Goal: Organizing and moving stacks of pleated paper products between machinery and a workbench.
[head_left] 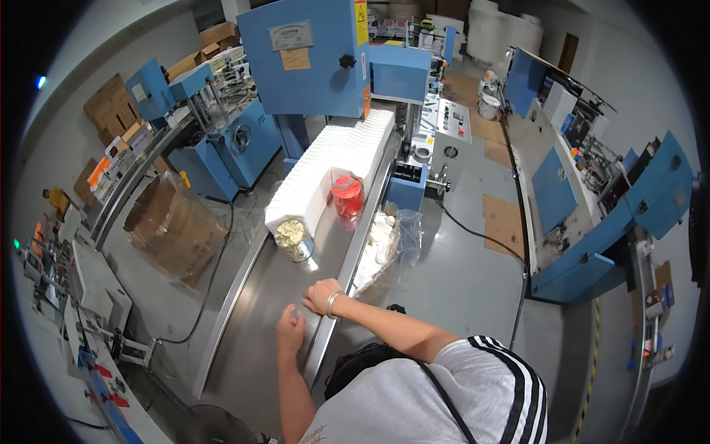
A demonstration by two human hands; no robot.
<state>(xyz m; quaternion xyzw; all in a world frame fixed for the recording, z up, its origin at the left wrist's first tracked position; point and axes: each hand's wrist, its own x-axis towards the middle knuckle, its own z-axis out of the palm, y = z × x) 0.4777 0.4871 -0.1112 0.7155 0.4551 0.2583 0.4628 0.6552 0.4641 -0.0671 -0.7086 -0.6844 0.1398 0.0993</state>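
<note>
Over the bare metal chute, my left hand (291,330) is held with its fingers curled and the thumb up. Just beyond it, near the chute's right rail, my right hand (322,297) has its fingers bent inward, a bangle at the wrist. Whatever either hand may hold is hidden or too small to name. Farther up the metal chute (248,329) stand a gold-topped cylinder (294,240) and a red cylinder (347,195), both apart from my hands. They sit against a long row of folded white sheets (329,159) packed upright.
A blue machine (303,74) rises over the far end of the row. White scraps lie in a clear plastic bag (384,240) right of the chute. On the left stands a plastic-lined cardboard box (174,229). More blue machines (555,181) line the right side.
</note>
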